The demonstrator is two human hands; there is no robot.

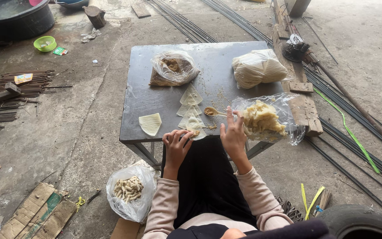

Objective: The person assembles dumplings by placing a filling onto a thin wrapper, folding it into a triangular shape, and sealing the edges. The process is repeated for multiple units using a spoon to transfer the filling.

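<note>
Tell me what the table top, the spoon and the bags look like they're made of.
Table top: apparently sheet metal, dull grey, with a soft sheen and thin edge. Spoon: looks like wood, tan and matte, though too small to be sure. Bags: thin clear plastic, crinkled and glossy, contents showing through.
</note>
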